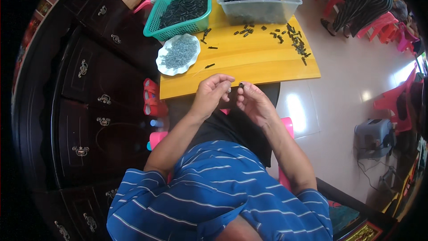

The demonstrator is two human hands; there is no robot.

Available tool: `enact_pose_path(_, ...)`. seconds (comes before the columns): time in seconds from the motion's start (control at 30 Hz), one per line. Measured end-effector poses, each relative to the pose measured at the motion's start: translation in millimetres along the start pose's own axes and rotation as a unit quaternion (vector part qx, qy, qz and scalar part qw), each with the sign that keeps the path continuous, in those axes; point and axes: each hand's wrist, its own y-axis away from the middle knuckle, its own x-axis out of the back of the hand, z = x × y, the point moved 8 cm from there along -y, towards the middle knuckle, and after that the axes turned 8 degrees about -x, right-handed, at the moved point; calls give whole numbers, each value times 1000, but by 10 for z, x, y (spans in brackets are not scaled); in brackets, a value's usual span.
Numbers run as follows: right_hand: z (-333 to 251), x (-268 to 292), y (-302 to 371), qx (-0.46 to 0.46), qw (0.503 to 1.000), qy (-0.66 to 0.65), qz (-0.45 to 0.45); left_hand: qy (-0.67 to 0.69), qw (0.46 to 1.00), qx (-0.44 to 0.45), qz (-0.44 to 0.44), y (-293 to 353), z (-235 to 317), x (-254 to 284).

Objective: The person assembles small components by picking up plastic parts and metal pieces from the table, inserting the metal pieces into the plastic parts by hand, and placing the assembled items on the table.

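Just beyond the near edge of a yellow wooden table (263,64), my two hands face each other, fingertips a small gap apart. My left hand (208,94) pinches a tiny pale piece (229,90) between thumb and forefinger; its exact kind is too small to tell. Between the thumb and fingers of my right hand (257,105) is a small black tubular plastic part (241,85). A white wavy-rimmed plate (159,64) holds a heap of small clear pieces (180,52). Single black parts (210,66) lie on the table near my left hand.
A green basket (154,31) and a clear plastic bin (263,7), both holding black parts, stand at the table's far side. More black parts (298,42) lie scattered at the right. Dark cabinets (89,89) line the left. Other people sit beyond, near pink stools (379,23).
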Motion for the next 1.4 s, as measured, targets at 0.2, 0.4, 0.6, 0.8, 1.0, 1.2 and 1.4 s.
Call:
enact_pose_path(0.2, -35, 70, -29, 36, 995, -81, 36, -109, 992, -58, 7, 51, 95, -243)
enact_pose_path(0.4, -74, 65, 2, 50, 995, -89, 16, -271, 941, -202, 15, -59, 403, -168)
enact_pose_path(0.6, -86, 72, 21, 34, 997, -65, 26, -590, 738, -311, 102, -372, 757, 792)
enact_pose_path(0.8, -88, 13, -4, 36, 997, -61, 5, -658, 700, -266, 79, -528, 553, 1127)
enact_pose_path(1.0, -64, -52, 15, 40, 998, -45, -19, -579, 758, -297, 36, -808, 533, 371)
enact_pose_path(1.2, -63, -13, 4, 37, 997, -57, -21, -542, 782, -302, -53, -1381, 310, -332)
enact_pose_path(1.4, -64, -33, 1, 29, 997, -66, -26, -510, 811, -269, -99, -2155, -164, -590)
